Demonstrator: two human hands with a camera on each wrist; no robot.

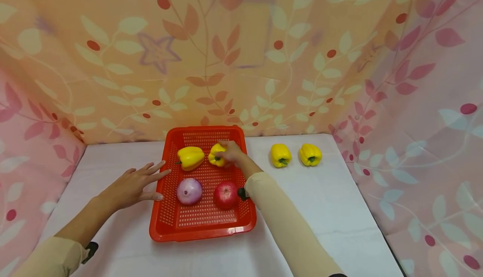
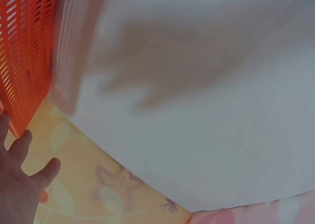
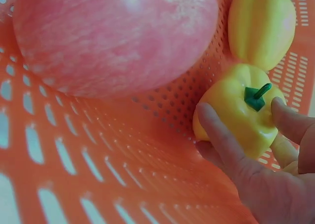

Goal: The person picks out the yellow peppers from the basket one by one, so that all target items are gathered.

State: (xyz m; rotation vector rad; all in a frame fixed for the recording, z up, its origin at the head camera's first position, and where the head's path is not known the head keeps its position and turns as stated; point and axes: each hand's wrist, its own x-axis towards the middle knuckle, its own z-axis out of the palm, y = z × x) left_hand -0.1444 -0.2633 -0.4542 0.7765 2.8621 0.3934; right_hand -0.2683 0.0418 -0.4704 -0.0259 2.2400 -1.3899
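My right hand (image 1: 233, 154) reaches into the red plastic basket (image 1: 200, 234) and grips a yellow bell pepper (image 1: 215, 159) near its back right. In the right wrist view, fingers and thumb curl round that pepper's sides, its green stem (image 3: 256, 97) showing between them. Another yellow bell pepper (image 1: 190, 158) lies to its left. Nearer the front of the basket sit a purple onion (image 1: 190, 191) and a red apple (image 1: 225, 194). Spread and empty, my left hand (image 1: 137, 186) is at the basket's left rim, its fingertips overlapping the rim in the head view.
Two more yellow bell peppers, one (image 1: 280, 155) beside the other (image 1: 310, 155), stand on the white table (image 1: 317, 210) right of the basket. A flowered cloth (image 1: 241, 58) hangs behind the table and along both sides.
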